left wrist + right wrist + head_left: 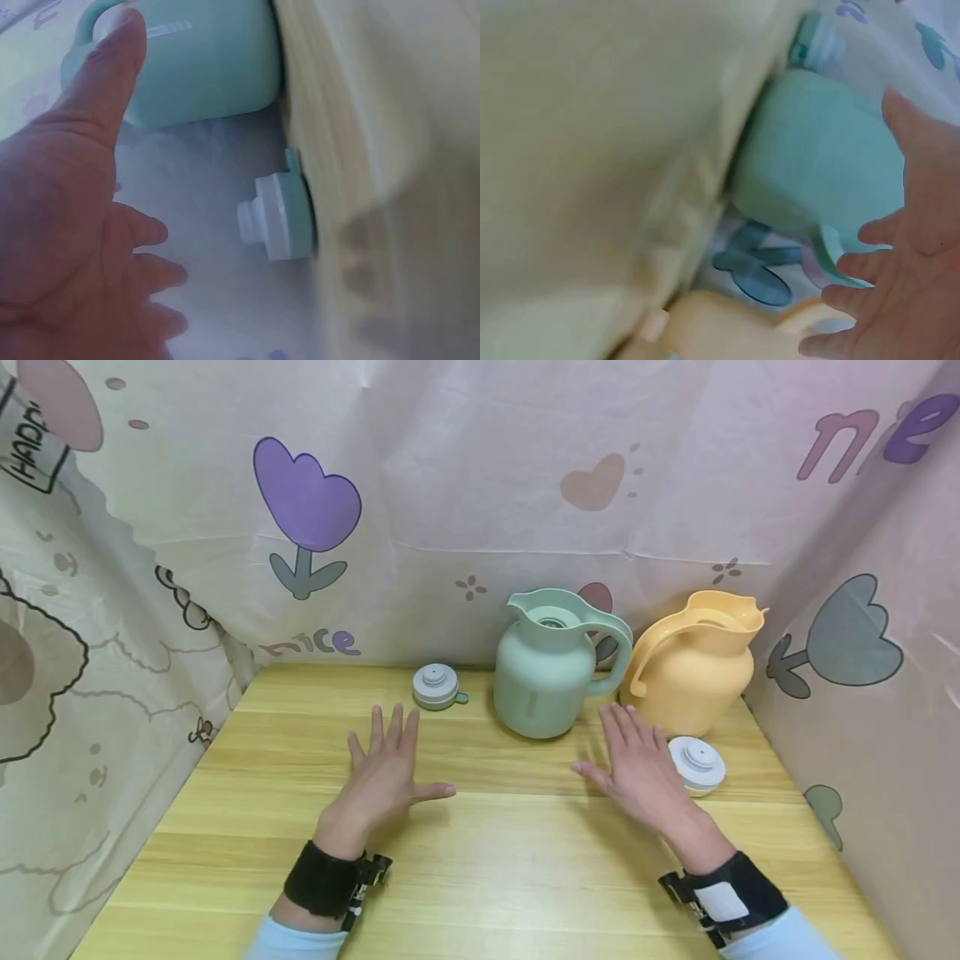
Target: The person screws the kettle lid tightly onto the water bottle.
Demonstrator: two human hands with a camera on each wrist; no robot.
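We saw the left hand (381, 778) and right hand (641, 770) apart, fingers spread — over the table (495, 877). Beyond, we saw the green jug (542, 681) between the left lid (435, 687) and the yellow jug (697, 681).

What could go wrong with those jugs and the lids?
The right hand looks close to the yellow jug, so it might bump it. It could also nudge the right-hand lid, which sits just beside it. And the lids might get swapped: both have pale tops, though the left-hand lid has a green tab.
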